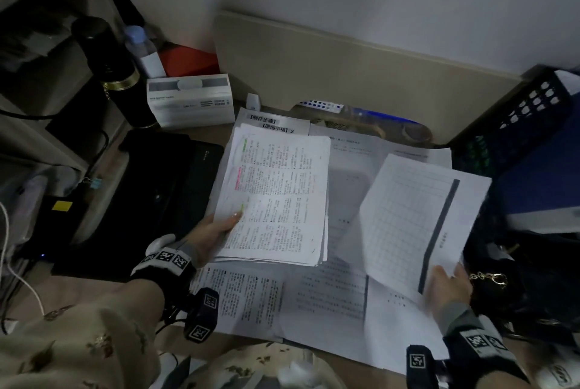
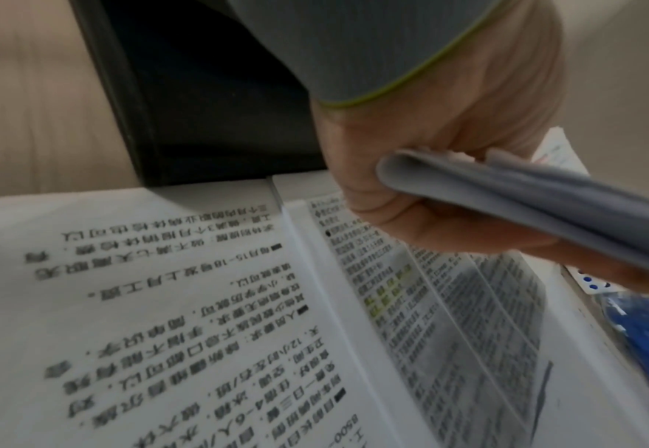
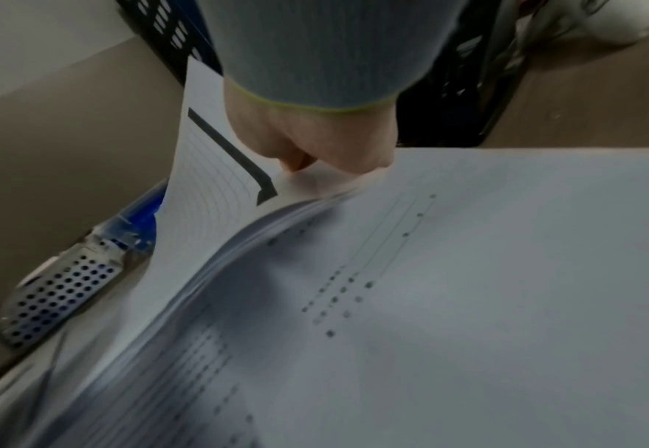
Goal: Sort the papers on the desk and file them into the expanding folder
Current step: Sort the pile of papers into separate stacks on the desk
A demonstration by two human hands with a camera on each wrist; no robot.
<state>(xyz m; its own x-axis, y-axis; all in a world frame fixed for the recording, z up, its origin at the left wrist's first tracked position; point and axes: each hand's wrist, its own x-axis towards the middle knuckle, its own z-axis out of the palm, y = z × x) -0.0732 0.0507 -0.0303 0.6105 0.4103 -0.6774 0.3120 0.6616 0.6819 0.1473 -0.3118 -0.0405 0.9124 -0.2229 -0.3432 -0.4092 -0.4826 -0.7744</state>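
The left hand [image 1: 213, 233] gripped a thick stack of printed pages [image 1: 276, 197] at its seven-o'clock corner, thumb lying on top and fingers curled beneath. The stack sat near the centre of the desk [image 1: 201, 341], raised above loose sheets [image 1: 320, 300] spread under it, its long axis running from six to twelve o'clock and tilted a little toward one. The right hand [image 1: 448, 286] pinched a single gridded sheet [image 1: 417, 219] by its lower edge at about four o'clock; that sheet rose off the desk, its long axis leaning from five toward twelve, with a dark stripe along its right side. A black expanding folder [image 1: 150, 197] lay flat at nine o'clock, just beside the stack.

The left wrist view showed what the head view hid: the fingers [image 2: 449, 230] wrapped under the bent corner of the stack [image 2: 526, 197], with printed text on the sheets below. The right wrist view showed the gridded sheet [image 3: 207, 169] curling up from the hand [image 3: 315, 142], its fingertips hidden behind the paper, and a dotted blue packet [image 3: 58, 291] at eight o'clock.
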